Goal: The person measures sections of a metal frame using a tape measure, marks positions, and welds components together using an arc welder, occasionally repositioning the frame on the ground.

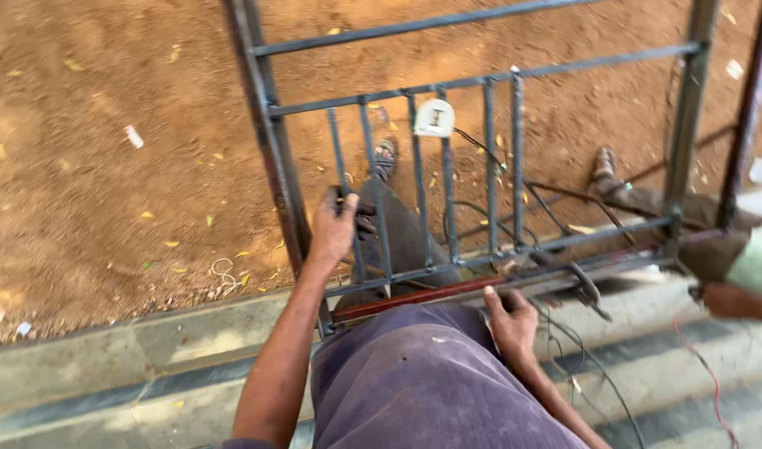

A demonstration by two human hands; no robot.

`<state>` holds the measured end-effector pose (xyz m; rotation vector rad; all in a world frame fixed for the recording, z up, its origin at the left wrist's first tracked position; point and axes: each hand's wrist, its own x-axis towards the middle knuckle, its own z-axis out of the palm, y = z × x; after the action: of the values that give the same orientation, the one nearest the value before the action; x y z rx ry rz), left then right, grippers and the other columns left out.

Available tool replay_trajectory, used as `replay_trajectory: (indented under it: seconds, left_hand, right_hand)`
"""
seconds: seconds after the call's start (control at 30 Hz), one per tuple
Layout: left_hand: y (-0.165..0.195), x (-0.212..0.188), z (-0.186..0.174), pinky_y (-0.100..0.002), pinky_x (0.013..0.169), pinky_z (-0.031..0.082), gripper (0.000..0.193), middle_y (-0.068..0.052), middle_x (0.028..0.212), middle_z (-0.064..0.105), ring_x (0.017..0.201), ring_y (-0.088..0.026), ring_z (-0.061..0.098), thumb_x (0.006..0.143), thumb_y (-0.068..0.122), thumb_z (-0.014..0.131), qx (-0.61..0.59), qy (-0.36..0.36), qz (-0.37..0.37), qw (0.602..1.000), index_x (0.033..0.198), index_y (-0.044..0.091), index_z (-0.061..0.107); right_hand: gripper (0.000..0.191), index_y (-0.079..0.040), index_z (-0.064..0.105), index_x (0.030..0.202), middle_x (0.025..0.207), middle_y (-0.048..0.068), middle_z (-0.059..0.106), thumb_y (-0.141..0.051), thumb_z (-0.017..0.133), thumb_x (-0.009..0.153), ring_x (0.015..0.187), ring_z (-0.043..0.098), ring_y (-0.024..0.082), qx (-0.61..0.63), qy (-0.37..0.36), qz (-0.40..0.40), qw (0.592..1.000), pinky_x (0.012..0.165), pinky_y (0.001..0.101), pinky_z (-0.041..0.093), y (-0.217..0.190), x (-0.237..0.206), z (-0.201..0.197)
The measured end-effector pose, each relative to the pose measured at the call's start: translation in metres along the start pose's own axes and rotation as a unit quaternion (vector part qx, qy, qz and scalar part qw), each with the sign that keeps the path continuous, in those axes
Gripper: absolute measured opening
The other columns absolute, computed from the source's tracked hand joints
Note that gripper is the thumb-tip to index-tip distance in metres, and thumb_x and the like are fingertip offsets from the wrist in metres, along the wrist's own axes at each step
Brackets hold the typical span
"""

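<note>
Two bare hands work at a grey welded steel grille frame (481,150) that lies across the person's lap. The left hand (335,226) is clamped around one thin upright bar of the grille, fingers wrapped tight. The right hand (511,320) rests on the lower edge, fingers loosely together and pressed against a rusty red flat steel strip (414,298) running along the frame's bottom rail. A dark welding electrode holder (582,287) with its black cable lies just beside that hand. A white tape measure (434,117) hangs on an upper bar. Another person's hand (726,299) touches the frame's right end, above the grey concrete step (148,357) and brown dirt ground (107,125).
</note>
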<state>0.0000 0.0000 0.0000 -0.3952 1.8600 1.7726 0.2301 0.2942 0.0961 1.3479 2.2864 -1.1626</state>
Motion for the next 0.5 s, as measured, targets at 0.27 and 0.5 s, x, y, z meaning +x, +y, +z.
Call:
replay_trajectory:
  seconds: [0.27, 0.5]
  left_hand:
    - [0.015, 0.004, 0.017, -0.033, 0.058, 0.061, 0.021, -0.02, 0.091, 0.074, 0.069, -0.021, 0.073, 0.113, 0.025, 0.058, 0.057, -0.005, 0.052, 0.997, 0.115, 0.003, 0.056]
    - [0.025, 0.003, 0.023, -0.033, 0.052, 0.063, 0.041, -0.018, 0.1, 0.075, 0.062, -0.02, 0.075, 0.104, 0.028, 0.056, -0.033, -0.011, -0.041, 0.999, 0.132, -0.003, 0.051]
  right_hand:
    - [0.072, -0.007, 0.058, 0.139, 0.133, 0.012, 0.065, -0.062, 0.066, 0.095, 0.113, 0.065, 0.026, 0.383, 0.175, 0.242, 0.874, 0.09, 0.0494, 0.054, 0.08, 0.043, -0.006]
    - [0.071, -0.024, 0.057, 0.143, 0.139, 0.001, 0.063, -0.072, 0.061, 0.092, 0.125, 0.059, 0.022, 0.474, 0.139, 0.16, 0.854, 0.104, 0.0474, 0.048, 0.08, 0.09, -0.05]
